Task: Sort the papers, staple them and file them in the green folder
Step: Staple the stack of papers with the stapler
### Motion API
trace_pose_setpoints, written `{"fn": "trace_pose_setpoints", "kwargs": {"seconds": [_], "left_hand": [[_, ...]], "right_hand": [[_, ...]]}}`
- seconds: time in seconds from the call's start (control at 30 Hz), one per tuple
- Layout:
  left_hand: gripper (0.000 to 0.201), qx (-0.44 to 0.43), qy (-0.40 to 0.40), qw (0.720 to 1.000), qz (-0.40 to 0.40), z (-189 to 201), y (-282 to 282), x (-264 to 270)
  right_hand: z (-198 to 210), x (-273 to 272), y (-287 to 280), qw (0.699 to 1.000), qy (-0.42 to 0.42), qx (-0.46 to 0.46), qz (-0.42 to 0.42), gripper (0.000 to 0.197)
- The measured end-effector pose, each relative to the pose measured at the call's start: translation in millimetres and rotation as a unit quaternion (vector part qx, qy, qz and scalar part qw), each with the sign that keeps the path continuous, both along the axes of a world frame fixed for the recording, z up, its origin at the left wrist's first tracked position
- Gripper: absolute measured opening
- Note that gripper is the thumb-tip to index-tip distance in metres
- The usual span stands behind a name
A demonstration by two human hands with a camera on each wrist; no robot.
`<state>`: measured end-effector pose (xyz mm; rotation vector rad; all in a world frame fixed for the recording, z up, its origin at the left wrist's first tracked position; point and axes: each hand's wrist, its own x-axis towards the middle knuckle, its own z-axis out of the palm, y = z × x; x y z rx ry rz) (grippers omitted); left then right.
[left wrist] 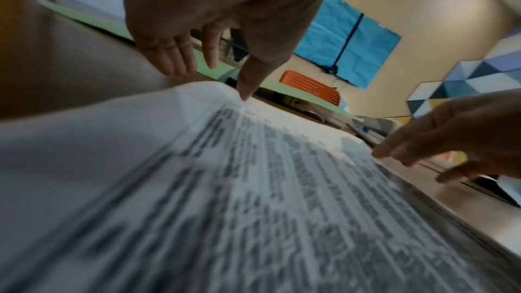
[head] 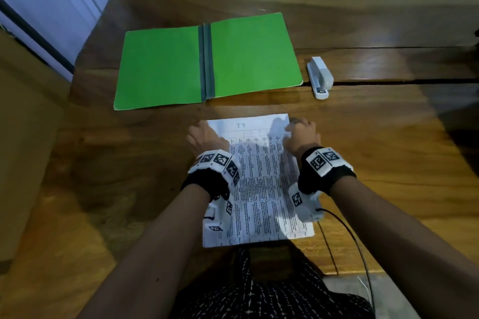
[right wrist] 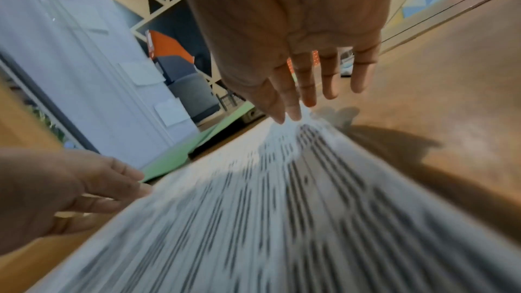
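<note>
Straight fingers (right wrist: 290,106) of both hands press the papers (head: 261,179) (folder (head: 207,62) at twelve o'clock); uneven pressure could skew the sheets before stapling.

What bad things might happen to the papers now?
1. Both hands, left and right, only touch the far corners of the papers with straight fingers, so sheets might slide out of line.
2. The near edge of the papers reaches the table's edge, so a nudge might tip them into the lap.
3. The stapler lies apart beside the folder; reaching for it frees one corner.
</note>
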<state>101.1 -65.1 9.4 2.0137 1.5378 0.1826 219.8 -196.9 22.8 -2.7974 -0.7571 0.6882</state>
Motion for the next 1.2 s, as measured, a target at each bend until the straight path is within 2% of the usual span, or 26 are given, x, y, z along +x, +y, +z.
{"fn": "trace_pose_setpoints", "kwargs": {"seconds": [0.13, 0.2, 0.27, 0.4, 0.5, 0.6, 0.83, 0.97, 1.07, 1.13, 1.2], "left_hand": [[0.024, -0.009, -0.063, 0.986, -0.155, 12, -11, 45], [0.023, -0.016, -0.065, 0.975, -0.214, 14, -19, 66], [0.029, -0.027, -0.021, 0.964, -0.265, 14, -23, 84], [0.052, -0.028, 0.118, 0.925, -0.361, 2, -23, 100], [0.052, 0.012, 0.127, 0.923, -0.362, -12, -27, 97], [0.045, 0.046, 0.112, 0.926, -0.358, -21, -29, 95], [0.045, 0.011, 0.095, 0.941, -0.325, -25, -26, 101], [0.047, -0.003, 0.094, 0.942, -0.322, -23, -23, 100], [0.051, -0.050, 0.081, 0.940, -0.326, -19, -19, 98], [0.053, -0.089, 0.049, 0.946, -0.308, -16, -10, 94], [0.054, -0.084, 0.030, 0.960, -0.264, -11, 0, 83]], "right_hand": [[16, 47, 3, 0.994, -0.041, 0.065, -0.074, 0.035], [20, 74, 5, 0.988, -0.075, 0.088, -0.101, 0.034], [23, 100, 10, 0.986, -0.091, 0.086, -0.107, 0.040], [31, 143, 27, 0.987, -0.095, 0.066, -0.111, 0.053], [26, 167, 39, 0.991, -0.069, 0.037, -0.110, 0.054], [14, 184, 47, 0.990, 0.001, 0.036, -0.133, 0.053], [-2, 194, 48, 0.983, 0.018, 0.034, -0.182, 0.058], [-3, 174, 43, 0.964, 0.027, 0.112, -0.241, 0.054], [2, 150, 28, 0.944, 0.028, 0.175, -0.278, 0.045], [7, 131, 18, 0.925, 0.020, 0.224, -0.306, 0.040], [16, 109, 10, 0.899, 0.024, 0.293, -0.326, 0.031]]}}
